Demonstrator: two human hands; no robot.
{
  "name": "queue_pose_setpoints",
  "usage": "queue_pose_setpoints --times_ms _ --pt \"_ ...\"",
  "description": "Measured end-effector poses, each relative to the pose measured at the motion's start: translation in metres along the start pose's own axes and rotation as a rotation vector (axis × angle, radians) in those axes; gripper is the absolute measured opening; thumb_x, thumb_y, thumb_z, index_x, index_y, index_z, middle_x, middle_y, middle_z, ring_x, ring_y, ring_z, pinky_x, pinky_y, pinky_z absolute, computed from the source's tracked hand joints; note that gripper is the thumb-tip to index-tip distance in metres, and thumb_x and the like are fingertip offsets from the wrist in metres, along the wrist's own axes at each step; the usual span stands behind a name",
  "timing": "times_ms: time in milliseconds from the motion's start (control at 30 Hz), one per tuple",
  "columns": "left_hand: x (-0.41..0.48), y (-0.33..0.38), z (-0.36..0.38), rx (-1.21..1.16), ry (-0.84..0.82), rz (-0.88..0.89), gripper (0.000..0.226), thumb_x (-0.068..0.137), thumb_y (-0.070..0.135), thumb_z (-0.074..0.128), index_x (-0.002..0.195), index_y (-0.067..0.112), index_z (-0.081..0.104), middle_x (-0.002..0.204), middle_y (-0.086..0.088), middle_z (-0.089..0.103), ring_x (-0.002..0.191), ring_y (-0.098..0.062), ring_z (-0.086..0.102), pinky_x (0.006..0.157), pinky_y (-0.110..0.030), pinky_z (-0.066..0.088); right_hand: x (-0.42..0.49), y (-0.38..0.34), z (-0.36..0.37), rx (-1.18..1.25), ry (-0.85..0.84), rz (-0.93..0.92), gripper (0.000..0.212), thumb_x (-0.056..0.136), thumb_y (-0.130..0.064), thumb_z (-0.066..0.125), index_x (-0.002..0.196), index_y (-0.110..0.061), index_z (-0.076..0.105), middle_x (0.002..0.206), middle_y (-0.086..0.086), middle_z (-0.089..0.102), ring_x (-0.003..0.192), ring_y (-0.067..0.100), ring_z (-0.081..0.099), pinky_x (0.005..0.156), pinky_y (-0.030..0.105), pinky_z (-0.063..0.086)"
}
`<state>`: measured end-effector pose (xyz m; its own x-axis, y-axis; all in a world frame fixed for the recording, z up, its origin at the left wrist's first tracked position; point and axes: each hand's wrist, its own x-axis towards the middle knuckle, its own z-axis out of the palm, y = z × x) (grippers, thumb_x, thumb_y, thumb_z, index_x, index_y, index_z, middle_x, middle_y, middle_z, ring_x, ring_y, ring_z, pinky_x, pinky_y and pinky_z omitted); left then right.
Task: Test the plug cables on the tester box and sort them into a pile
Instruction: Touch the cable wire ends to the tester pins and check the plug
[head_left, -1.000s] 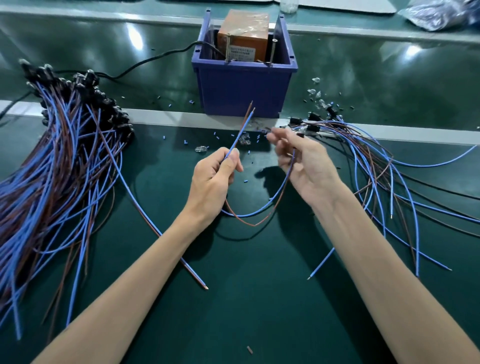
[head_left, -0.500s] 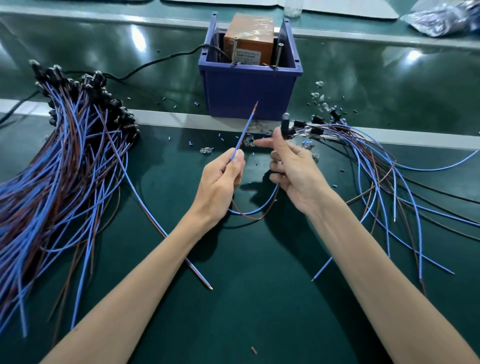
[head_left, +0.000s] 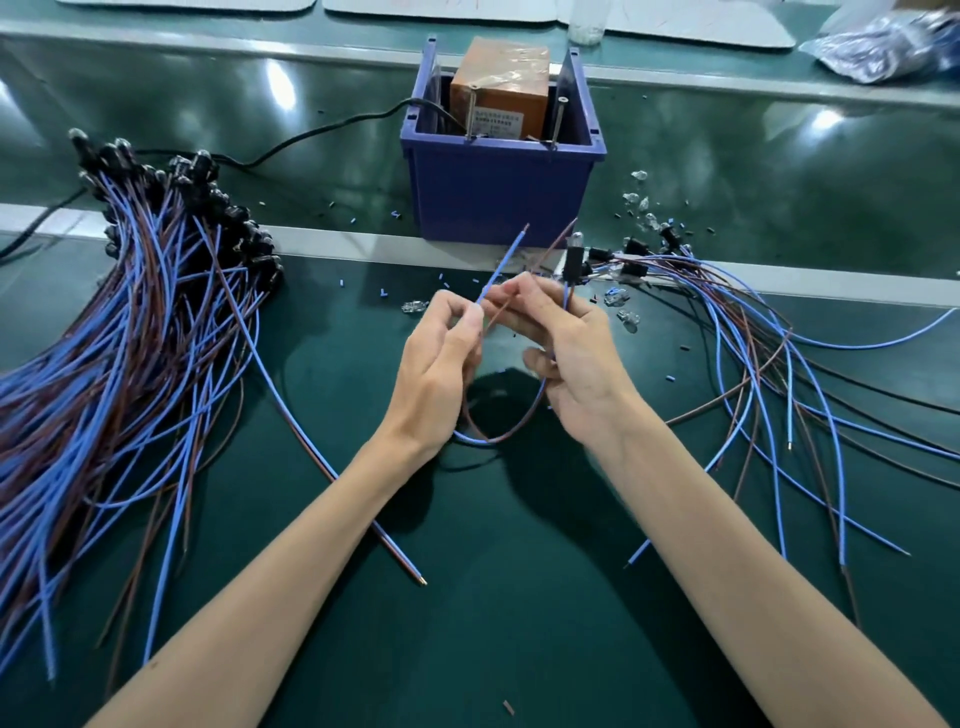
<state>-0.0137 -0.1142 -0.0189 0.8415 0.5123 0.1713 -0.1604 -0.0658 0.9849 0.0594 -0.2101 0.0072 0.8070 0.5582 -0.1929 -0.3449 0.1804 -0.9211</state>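
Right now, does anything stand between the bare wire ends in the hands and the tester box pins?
Only the blue bin's front wall: the wire ends point at it, below the rim, and the pins stand behind it at the tester box. Above the rim nothing visible blocks.

Left forearm (head_left: 270, 561) and right forearm (head_left: 727, 545) bare, converging at centre. My left hand (head_left: 436, 364) pinches the plug cable (head_left: 503, 266) between thumb and forefinger. My right hand (head_left: 579, 358) sits just beside it, fingers curled round the same cable.
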Motion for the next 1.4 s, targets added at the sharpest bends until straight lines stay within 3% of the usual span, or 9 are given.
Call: queue_pose_setpoints --times_ms 100,200,300,467,600,733,1100,1400 --pt "0.004 -0.002 0.0 0.058 0.118 0.007 0.025 0.096 0.028 0.036 0.074 0.02 0.045 0.056 0.016 0.038 0.051 -0.003 0.031 0.052 -0.016 0.028 0.002 -0.005 -0.005 0.016 0.098 -0.034 0.016 0.097 -0.019 0.055 0.084 -0.021 0.065 0.074 -0.006 0.073 0.069 0.003 0.069 0.038 0.007 0.032" --pt "0.011 -0.002 -0.001 0.18 0.177 -0.012 0.028 0.098 0.025 0.04 0.076 0.025 0.057 0.056 0.012 0.034 0.054 -0.012 0.029 0.055 -0.029 0.029 0.009 -0.012 -0.014 0.04 0.168 -0.097 0.014 0.097 -0.011 0.054 0.095 -0.019 0.067 0.061 -0.008 0.064 0.047 -0.001 0.051 0.038 0.008 0.028" --pt "0.03 0.007 -0.003 0.239 0.24 -0.031 0.032 0.1 0.017 0.043 0.08 0.031 0.064 0.054 0.006 0.041 0.054 -0.014 0.036 0.056 -0.031 0.034 0.02 -0.024 -0.018 0.078 0.201 -0.175 0.02 0.096 -0.004 0.052 0.102 -0.018 0.065 0.057 -0.006 0.062 0.042 0.0 0.04 0.038 0.009 0.028" --pt "0.071 0.024 -0.002 0.17 0.341 -0.064 0.014 0.101 0.015 0.043 0.103 0.024 0.053 0.048 0.01 0.056 0.043 -0.007 0.045 0.045 -0.018 0.04 0.044 -0.044 -0.015 0.104 0.281 -0.276 0.021 0.096 -0.002 0.049 0.101 -0.012 0.067 0.054 -0.007 0.062 0.04 0.001 0.036 0.038 0.011 0.027" --pt "0.095 0.034 -0.001 0.122 0.409 -0.074 0.013 0.1 0.011 0.042 0.099 0.019 0.051 0.055 0.004 0.057 0.037 -0.005 0.041 0.041 -0.016 0.037 0.06 -0.053 -0.013 0.163 0.326 -0.265 0.02 0.097 -0.003 0.049 0.098 -0.012 0.067 0.054 -0.007 0.063 0.041 0.002 0.037 0.037 0.013 0.027" --pt "0.106 0.036 -0.002 0.069 0.442 -0.085 0.015 0.098 0.011 0.046 0.095 0.017 0.06 0.047 0.009 0.057 0.036 -0.006 0.039 0.042 -0.017 0.036 0.072 -0.055 -0.012 0.196 0.322 -0.21 0.02 0.096 -0.003 0.048 0.095 -0.011 0.066 0.053 -0.008 0.061 0.039 0.001 0.035 0.036 0.012 0.023" --pt "0.106 0.037 -0.017 0.061 0.324 -0.126 0.02 0.094 0.009 0.052 0.089 0.017 0.07 0.043 0.012 0.049 0.04 -0.006 0.038 0.041 -0.014 0.032 0.078 -0.059 -0.022 0.137 0.157 -0.133 0.02 0.096 -0.004 0.049 0.094 -0.01 0.068 0.056 -0.006 0.057 0.041 0.001 0.033 0.037 0.012 0.021" --pt "0.106 0.042 -0.023 0.06 0.282 -0.123 0.025 0.091 0.003 0.053 0.079 0.016 0.072 0.042 0.012 0.045 0.041 -0.004 0.037 0.04 -0.014 0.031 0.077 -0.061 -0.023 0.123 0.156 -0.148 0.02 0.094 -0.001 0.049 0.094 -0.006 0.069 0.055 -0.006 0.055 0.041 0.001 0.03 0.035 0.011 0.02"
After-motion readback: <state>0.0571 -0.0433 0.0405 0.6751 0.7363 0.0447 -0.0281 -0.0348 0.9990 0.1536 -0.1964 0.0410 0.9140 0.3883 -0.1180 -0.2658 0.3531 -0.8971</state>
